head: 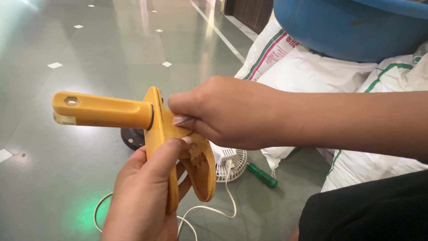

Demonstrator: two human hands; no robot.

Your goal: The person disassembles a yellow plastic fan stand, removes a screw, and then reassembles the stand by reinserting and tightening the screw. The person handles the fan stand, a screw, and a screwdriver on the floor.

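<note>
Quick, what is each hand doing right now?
Left hand: closed, gripping the yellow plastic part with a long handle from below.
Right hand: fingers pinched on the same part's top.

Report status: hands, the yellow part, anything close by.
Left hand grips yellow plastic part from below. Right hand pinches its flat plate. Below on the floor: small white fan, white cord, green-handled tool.

blue tub (352, 31): cut off by top and right edges
white fan (229, 163): mostly hidden behind the yellow plastic part (178, 143) and right hand (223, 114)
dark round piece (131, 138): half hidden behind the part
green-handled tool (263, 175): tip hidden
left hand (142, 196): wrist cut off by bottom edge
</note>
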